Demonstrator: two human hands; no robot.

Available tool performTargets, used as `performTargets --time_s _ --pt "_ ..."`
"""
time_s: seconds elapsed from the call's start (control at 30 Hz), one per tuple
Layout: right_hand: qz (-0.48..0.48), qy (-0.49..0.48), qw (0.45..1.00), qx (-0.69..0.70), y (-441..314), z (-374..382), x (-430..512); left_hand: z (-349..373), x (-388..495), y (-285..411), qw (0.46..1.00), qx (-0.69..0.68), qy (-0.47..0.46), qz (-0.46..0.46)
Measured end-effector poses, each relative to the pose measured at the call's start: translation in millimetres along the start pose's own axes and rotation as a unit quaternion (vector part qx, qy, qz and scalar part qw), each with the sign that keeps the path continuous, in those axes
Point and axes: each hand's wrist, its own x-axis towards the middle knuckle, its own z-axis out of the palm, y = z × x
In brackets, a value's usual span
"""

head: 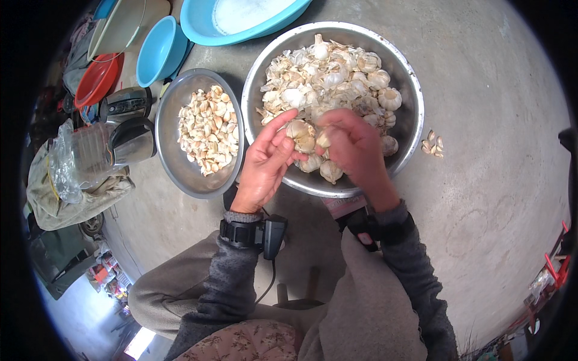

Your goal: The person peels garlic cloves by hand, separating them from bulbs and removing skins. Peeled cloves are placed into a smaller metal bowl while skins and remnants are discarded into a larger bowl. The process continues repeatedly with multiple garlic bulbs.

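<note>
A partly opened garlic bulb (301, 136) is held in the fingers of my left hand (263, 169). Beside it, my right hand (356, 149) pinches what looks like a garlic clove (323, 138), somewhat blurred. Both hands are over the near part of a large steel basin (408, 135). Inside that basin lie whole garlic bulbs (378, 79) and a heap of loose papery skins (311, 85). To the left, a smaller steel bowl (198, 186) holds a pile of separated cloves (208, 131), most with skin on.
Several loose cloves (432, 145) lie on the concrete floor (478, 189) right of the basin. Blue plastic basins (160, 49), a red basin (97, 81) and a pale bucket (135, 27) stand at the back left. Steel kettles (133, 142) sit left of the smaller bowl.
</note>
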Motion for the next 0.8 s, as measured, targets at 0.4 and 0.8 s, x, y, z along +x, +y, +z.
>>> performTargets --time_s 0.4,0.8 --pt "-0.147 -0.063 0.955 -0.251 4.8 5.0 -5.5 -4.7 0.9 -4.8 0.988 0.146 0.048 -0.016" --pt "-0.134 -0.032 0.97 -0.199 17.8 5.5 -5.0 2.3 4.2 -12.6 0.992 0.073 0.098 -0.032"
